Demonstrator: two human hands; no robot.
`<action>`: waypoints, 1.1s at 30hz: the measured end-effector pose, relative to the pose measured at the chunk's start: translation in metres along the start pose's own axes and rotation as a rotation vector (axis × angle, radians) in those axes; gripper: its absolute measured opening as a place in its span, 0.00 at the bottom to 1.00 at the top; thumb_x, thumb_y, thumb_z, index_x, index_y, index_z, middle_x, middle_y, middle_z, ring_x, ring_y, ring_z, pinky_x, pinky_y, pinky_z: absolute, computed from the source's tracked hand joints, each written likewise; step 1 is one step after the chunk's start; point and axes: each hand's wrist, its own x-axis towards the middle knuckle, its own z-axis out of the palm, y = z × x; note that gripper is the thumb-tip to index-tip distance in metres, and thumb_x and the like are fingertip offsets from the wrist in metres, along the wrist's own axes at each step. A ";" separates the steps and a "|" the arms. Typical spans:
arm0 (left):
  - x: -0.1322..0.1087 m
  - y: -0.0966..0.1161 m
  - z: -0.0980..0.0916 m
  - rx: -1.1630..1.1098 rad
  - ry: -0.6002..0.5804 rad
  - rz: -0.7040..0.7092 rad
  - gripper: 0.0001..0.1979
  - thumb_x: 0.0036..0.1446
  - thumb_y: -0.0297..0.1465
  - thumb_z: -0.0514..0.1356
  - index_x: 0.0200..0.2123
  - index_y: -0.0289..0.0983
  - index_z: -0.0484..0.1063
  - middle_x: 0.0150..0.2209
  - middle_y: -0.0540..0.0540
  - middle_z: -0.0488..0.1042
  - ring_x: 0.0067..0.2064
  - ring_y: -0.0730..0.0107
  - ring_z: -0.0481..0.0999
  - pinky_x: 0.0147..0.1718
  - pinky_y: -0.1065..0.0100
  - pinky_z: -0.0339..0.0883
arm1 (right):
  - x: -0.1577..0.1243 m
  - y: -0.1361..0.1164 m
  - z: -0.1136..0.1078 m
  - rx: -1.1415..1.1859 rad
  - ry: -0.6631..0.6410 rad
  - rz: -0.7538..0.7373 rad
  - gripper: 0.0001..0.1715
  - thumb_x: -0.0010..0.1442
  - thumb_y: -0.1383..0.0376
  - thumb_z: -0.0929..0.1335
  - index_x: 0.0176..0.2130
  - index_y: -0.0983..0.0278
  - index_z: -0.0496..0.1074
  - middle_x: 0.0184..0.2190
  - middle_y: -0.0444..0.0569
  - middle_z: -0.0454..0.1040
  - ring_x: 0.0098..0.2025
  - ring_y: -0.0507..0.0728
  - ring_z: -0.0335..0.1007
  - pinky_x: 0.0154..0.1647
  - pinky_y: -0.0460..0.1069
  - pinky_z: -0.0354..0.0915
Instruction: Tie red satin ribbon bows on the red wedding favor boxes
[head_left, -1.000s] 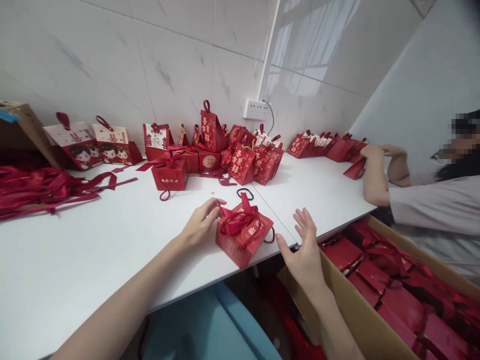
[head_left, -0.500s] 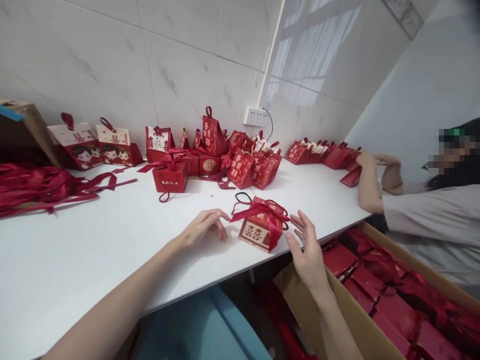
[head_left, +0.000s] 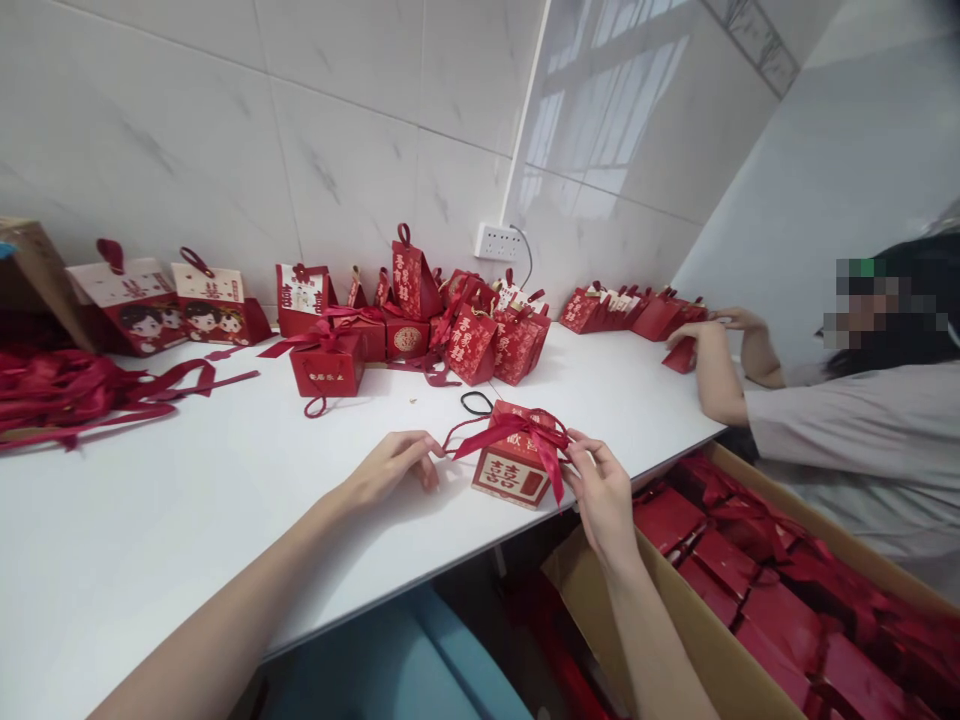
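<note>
A small red and cream gift box (head_left: 514, 475) with a double-happiness print stands near the table's front edge. A dark red satin ribbon (head_left: 525, 432) is tied in a bow across its top. On the left, my left hand (head_left: 397, 465) pinches a thin red cord (head_left: 452, 430) between its fingertips, drawn out sideways from the box. At the right side of the box, the fingertips of my right hand (head_left: 602, 490) close on the cord beside the bow; exactly what lies between them is partly hidden. Behind the box lies a black loop (head_left: 476, 403).
Several finished red gift boxes (head_left: 330, 365) line the wall. Loose ribbons (head_left: 82, 385) heap at the left by a cardboard box (head_left: 41, 280). A carton (head_left: 720, 640) of red boxes stands below the table at right. A co-worker's arm (head_left: 716, 375) reaches over the far right end.
My right hand has moved in to the box and closed at its side. My left hand now holds the cord out to the left. The box has turned slightly, and the view has shifted.
</note>
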 end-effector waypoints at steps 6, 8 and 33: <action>0.000 -0.001 0.000 0.022 0.006 0.004 0.16 0.55 0.43 0.53 0.31 0.34 0.68 0.20 0.48 0.74 0.24 0.68 0.73 0.29 0.67 0.65 | -0.003 0.014 -0.012 0.232 0.022 0.223 0.13 0.44 0.62 0.72 0.25 0.63 0.64 0.29 0.44 0.71 0.36 0.55 0.72 0.37 0.52 0.71; 0.000 0.002 0.003 0.022 0.022 0.017 0.17 0.55 0.43 0.53 0.31 0.34 0.68 0.20 0.48 0.74 0.25 0.68 0.73 0.31 0.67 0.65 | -0.004 0.017 -0.015 0.141 0.077 0.193 0.14 0.44 0.61 0.72 0.27 0.62 0.64 0.30 0.42 0.70 0.36 0.55 0.71 0.37 0.51 0.70; -0.005 0.012 0.054 0.101 -0.250 0.035 0.17 0.57 0.41 0.53 0.29 0.33 0.73 0.26 0.45 0.75 0.28 0.72 0.70 0.29 0.72 0.62 | -0.001 -0.008 -0.030 -0.737 0.095 -0.086 0.09 0.50 0.59 0.64 0.30 0.62 0.67 0.23 0.47 0.73 0.26 0.57 0.70 0.30 0.52 0.65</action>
